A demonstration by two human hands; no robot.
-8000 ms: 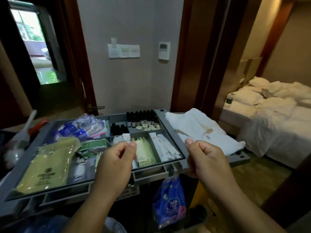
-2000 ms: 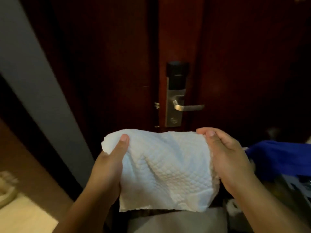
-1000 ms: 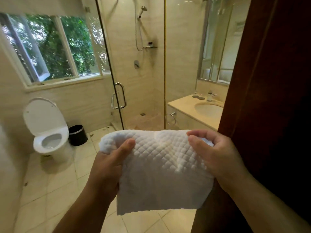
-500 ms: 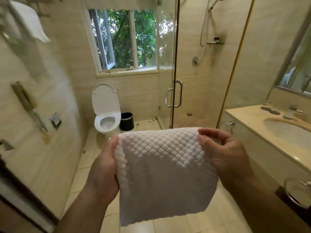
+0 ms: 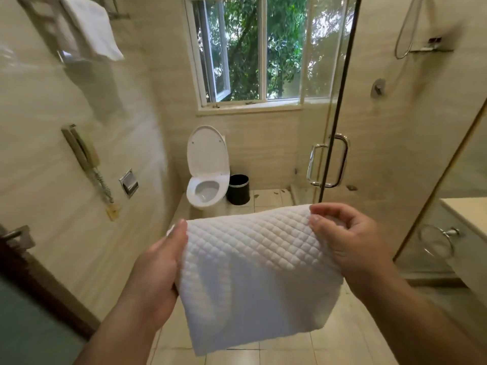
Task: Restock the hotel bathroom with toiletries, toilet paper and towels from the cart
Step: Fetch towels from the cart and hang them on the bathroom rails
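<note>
the white quilted cloth towel (image 5: pixel 253 264) hangs loose below its top edge; if either pinch slackens, it could swing down onto the beige tiled floor (image 5: pixel 168 335) and get soiled. it spans between the hands: the left hand (image 5: pixel 155 280) grips its left edge, thumb on top, the right hand (image 5: pixel 347 241) pinches the right corner
</note>
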